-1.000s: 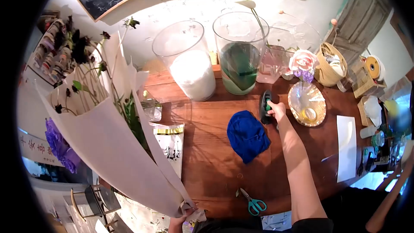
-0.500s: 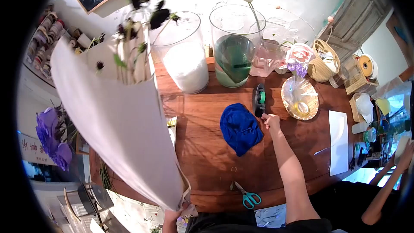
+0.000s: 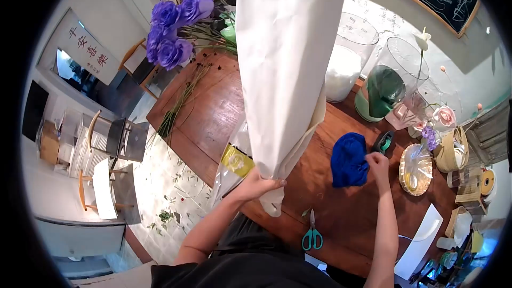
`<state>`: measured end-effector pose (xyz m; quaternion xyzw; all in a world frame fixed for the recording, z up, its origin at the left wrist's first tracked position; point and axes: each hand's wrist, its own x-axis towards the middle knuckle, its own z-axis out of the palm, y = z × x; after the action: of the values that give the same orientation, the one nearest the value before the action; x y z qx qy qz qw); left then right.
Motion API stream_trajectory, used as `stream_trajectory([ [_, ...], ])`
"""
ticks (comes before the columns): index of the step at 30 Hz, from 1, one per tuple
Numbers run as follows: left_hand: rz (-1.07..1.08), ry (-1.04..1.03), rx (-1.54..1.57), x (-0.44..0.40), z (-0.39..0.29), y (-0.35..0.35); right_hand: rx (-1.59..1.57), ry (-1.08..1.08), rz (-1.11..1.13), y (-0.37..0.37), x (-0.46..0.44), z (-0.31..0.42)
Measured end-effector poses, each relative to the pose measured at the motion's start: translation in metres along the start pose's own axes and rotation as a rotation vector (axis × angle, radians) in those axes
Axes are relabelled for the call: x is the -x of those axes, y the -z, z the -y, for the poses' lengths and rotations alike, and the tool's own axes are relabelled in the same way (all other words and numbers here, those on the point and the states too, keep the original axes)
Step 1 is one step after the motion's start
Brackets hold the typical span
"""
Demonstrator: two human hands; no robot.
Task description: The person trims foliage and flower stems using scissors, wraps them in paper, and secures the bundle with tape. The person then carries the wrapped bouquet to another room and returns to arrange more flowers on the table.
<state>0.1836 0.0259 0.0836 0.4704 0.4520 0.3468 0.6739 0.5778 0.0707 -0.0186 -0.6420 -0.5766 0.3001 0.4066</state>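
A tall cone of cream wrapping paper (image 3: 290, 69) stands upright in front of me, its top cut off by the frame edge. My left hand (image 3: 256, 186) is closed around its gathered lower end. Over on the right, the fingers of my right hand (image 3: 377, 164) are pinched together at the near end of a black tape dispenser (image 3: 383, 142) with a green core. What they pinch, if anything, is too small to make out. A dark blue cloth (image 3: 349, 160) lies just left of that hand. Teal-handled scissors (image 3: 312, 238) rest near the table edge.
Purple roses (image 3: 173, 32) and cut stems (image 3: 184, 98) lie at the table's left. Glass vases (image 3: 381, 93) stand at the back, with a wicker basket (image 3: 416, 170) to the right. A white sheet (image 3: 421, 240) lies at the right edge. Clippings (image 3: 168, 216) litter the floor.
My view has turned left. The paper cone has gone from leaning left to more upright, and its dark flowers have left the view. My right hand remains by the tape dispenser.
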Motion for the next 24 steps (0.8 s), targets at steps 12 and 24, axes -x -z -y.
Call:
stream_trajectory([
  [12,0.242,-0.343,-0.078,0.03,-0.041,-0.029,0.368,0.845,0.139,-0.079,0.104,0.272],
  [24,0.104,-0.623,0.016,0.095,-0.04,0.01,0.435,1.095,-0.222,-0.117,0.149,0.318],
])
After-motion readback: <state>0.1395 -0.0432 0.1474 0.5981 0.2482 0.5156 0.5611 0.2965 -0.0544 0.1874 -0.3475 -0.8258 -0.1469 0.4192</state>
